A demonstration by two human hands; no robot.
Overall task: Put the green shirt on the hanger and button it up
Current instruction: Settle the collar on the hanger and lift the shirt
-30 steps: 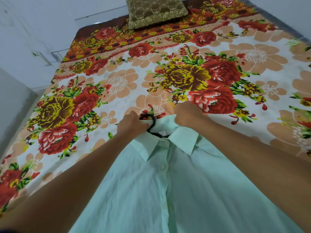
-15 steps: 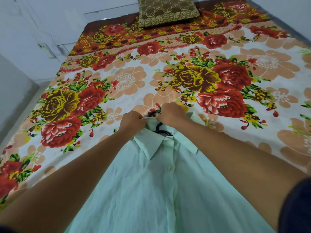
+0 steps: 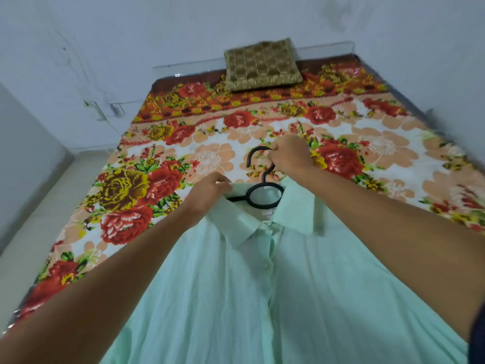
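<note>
while you work at the collar, the head view, the only one, lists as follows.

item: pale mint-green button-front cotton shirt [image 3: 262, 298], lying face up on the floral bedspread in red, peach and yellow [image 3: 183, 143], collar toward the far end, hem toward you. the front looks closed down the placket; whether every button is done cannot be told.

item: black plastic hanger with a ring below its hook [image 3: 263, 179]. its ring sits in the neck opening, shoulders hidden under the cloth, hook free above the collar. judged: shirt is already on the hanger.

item: your right hand [image 3: 288, 156], fingers curled together and pinching the hook near its stem, likely to steady or lift the hanger so the shirt stays centred.

item: your left hand [image 3: 210, 190], fingertips pressed together, pinching the near-left collar edge, apparently to seat the collar against the hanger's neck.

item: olive-brown quilted square cushion [image 3: 262, 64], at the head of the bed, well apart from the work.
</note>
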